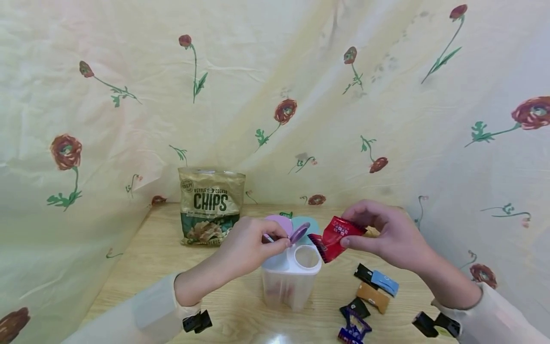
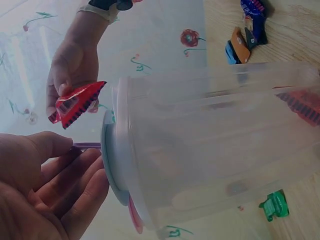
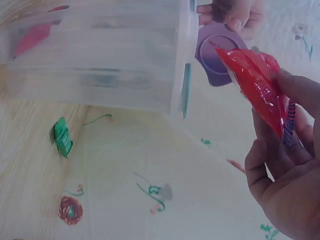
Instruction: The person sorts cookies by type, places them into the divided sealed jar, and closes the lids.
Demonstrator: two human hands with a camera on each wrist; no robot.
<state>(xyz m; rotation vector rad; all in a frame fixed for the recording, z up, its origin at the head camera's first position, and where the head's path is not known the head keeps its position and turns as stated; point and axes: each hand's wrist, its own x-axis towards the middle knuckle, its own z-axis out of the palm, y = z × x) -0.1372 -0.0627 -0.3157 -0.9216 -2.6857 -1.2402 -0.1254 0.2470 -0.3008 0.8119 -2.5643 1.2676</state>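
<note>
A translucent plastic container (image 1: 285,286) stands upright on the table, with several round coloured lids on its white top. My left hand (image 1: 253,243) pinches a raised purple lid (image 1: 300,233) between thumb and finger, beside an uncovered round opening (image 1: 307,256). Just right of that opening, my right hand (image 1: 388,236) holds a shiny red packet (image 1: 333,236) by its far end, between thumb and fingers. The packet is above the rim and tilted. Through the cloudy wall in the left wrist view, another red packet (image 2: 302,105) lies at the container's bottom.
A bag of chips (image 1: 210,208) stands at the back left. Right of the container lie small packets: a blue one (image 1: 385,283), an orange one (image 1: 373,297), black ones (image 1: 355,308) and a purple one (image 1: 354,329). A green packet (image 3: 62,137) lies behind the container. Flowered cloth (image 1: 240,95) hangs behind.
</note>
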